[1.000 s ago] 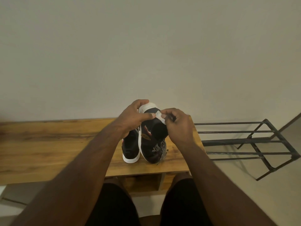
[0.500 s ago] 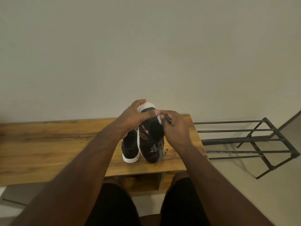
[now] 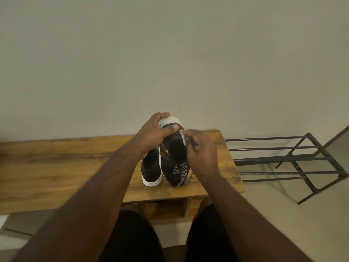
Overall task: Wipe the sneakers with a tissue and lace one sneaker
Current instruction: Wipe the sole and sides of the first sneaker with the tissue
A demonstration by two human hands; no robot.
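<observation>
While my left hand [image 3: 154, 131] grips the white-soled heel of the upended sneaker [image 3: 174, 157], my right hand [image 3: 201, 150] pinches a small tissue [image 3: 182, 138] against its collar, mid-wipe. Just left of that sneaker, the second one [image 3: 151, 170] rests on the desk [image 3: 56, 167]; loose laces [image 3: 181, 176] trail from its toe. Next, I judge, the second shoe wants wiping, then lacing.

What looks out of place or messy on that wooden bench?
Only the sneaker the hands are working on: it stands tipped up on its toe, and its speckled lace trails loose onto the bench. The other sneaker sits flat.
</observation>
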